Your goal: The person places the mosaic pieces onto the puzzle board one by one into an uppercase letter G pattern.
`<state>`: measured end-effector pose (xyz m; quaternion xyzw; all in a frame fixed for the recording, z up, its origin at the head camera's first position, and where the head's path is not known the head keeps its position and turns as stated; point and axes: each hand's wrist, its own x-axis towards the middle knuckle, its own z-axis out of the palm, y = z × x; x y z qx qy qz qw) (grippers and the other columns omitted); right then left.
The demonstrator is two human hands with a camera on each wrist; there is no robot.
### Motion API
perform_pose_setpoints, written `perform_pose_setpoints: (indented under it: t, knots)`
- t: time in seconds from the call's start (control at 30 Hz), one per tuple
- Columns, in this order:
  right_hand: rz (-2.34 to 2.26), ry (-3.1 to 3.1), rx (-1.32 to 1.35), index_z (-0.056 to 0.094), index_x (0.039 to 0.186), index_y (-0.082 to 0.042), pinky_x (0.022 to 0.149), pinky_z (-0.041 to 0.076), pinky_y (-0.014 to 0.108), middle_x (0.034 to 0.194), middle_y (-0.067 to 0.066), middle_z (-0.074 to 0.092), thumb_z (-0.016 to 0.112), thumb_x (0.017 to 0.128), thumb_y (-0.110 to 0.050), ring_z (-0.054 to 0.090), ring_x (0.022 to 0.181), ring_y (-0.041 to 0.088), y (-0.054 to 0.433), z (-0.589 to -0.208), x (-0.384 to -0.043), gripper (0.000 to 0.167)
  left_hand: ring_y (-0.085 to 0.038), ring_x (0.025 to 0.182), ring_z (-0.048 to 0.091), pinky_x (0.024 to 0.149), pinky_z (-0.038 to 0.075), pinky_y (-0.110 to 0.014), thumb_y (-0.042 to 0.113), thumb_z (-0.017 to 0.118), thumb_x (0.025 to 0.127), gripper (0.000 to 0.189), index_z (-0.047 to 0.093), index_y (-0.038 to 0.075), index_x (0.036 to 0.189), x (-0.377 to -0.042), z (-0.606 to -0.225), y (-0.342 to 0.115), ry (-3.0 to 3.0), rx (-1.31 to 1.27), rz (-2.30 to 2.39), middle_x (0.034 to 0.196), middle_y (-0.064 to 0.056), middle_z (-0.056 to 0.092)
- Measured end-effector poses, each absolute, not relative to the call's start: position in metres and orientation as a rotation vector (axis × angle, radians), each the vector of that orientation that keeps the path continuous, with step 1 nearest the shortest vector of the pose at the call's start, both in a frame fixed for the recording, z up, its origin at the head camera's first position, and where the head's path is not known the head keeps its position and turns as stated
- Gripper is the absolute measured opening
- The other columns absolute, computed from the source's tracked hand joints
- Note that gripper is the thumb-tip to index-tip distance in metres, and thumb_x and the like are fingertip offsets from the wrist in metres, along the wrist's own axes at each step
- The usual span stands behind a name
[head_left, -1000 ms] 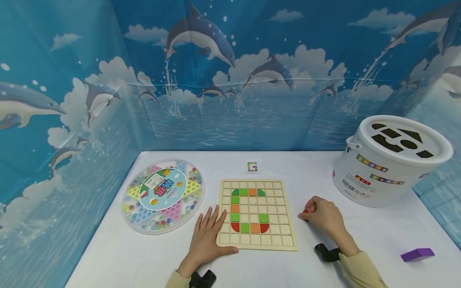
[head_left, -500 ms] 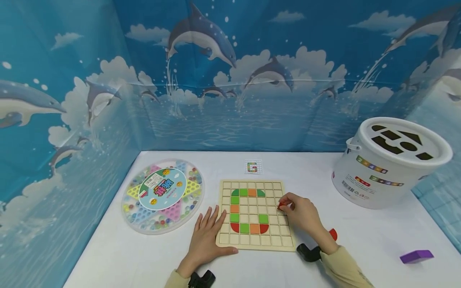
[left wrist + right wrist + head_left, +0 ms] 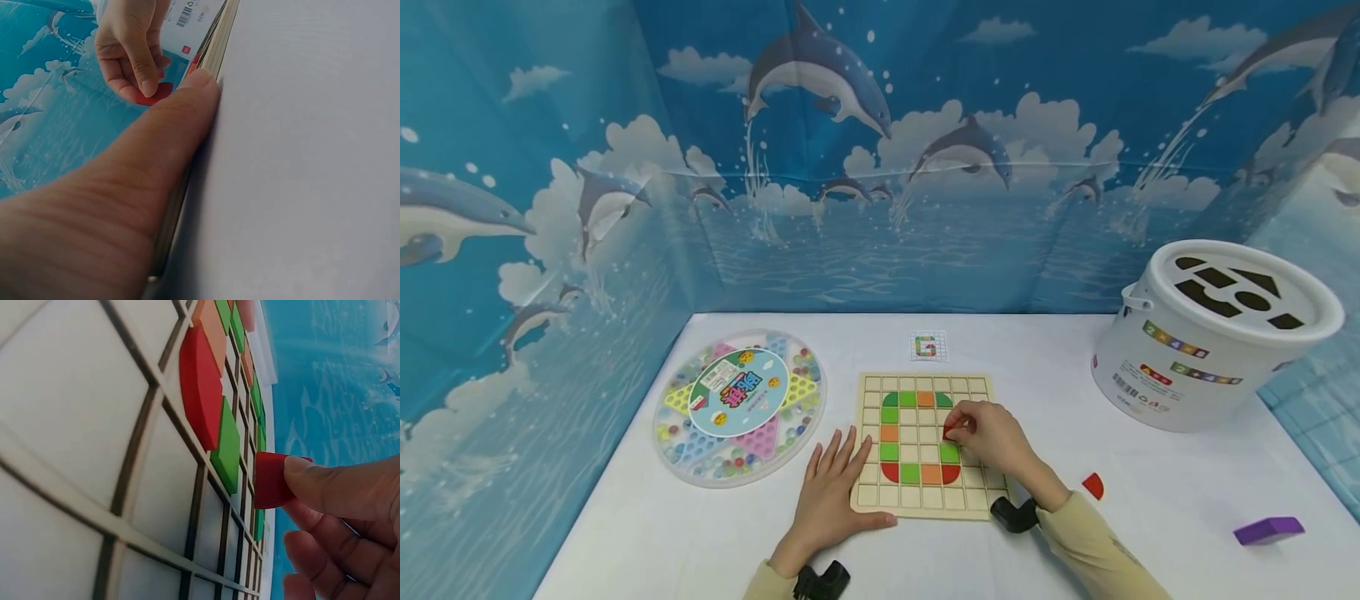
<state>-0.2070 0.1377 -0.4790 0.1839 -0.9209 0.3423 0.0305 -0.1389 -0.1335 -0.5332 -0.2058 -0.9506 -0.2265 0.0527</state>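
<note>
Between thumb and fingers my right hand (image 3: 996,437) pinches a red quarter-round tile (image 3: 272,480), held close over the right side of the wooden grid board (image 3: 936,505). Just below it in the head view lies a green square tile (image 3: 950,453). Green, orange and red tiles fill cells in a ring-like outline, with dark green corners at the top and red corners (image 3: 951,474) at the bottom. My left hand (image 3: 833,492) is spread flat at the board's left edge, fingers straight, its thumb along the near edge. In the left wrist view that thumb (image 3: 169,119) rests against the board's side.
A small card with a coloured G pattern (image 3: 928,346) lies behind the board. To the left is a round marble game (image 3: 740,408). A white bucket (image 3: 1180,358) stands back right. Another red tile (image 3: 1093,486) and a purple block (image 3: 1269,531) lie at right.
My right hand has moved left from the bare table to over the board, carrying the red tile. A second red tile has come into view behind it. The left hand stays put.
</note>
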Motion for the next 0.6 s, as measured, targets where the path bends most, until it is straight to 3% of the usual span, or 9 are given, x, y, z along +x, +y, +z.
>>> perform_pose_setpoints:
  t: [0.6]
  knots:
    - [1.061, -2.933, 0.531, 0.067, 0.079, -0.015, 0.058, 0.040, 0.029, 0.067, -0.010, 0.056, 0.074, 0.082, -0.008, 0.048, 0.060, 0.009, 0.1327, -0.4849, -0.2143, 0.011, -0.034, 0.142, 0.011, 0.109, 0.008, -0.055, 0.075, 0.063, 0.068, 0.108, 0.031, 0.013, 0.150, -0.1391, -0.5343, -0.1334, -2.866, -0.634, -0.672, 0.155, -0.012, 0.021]
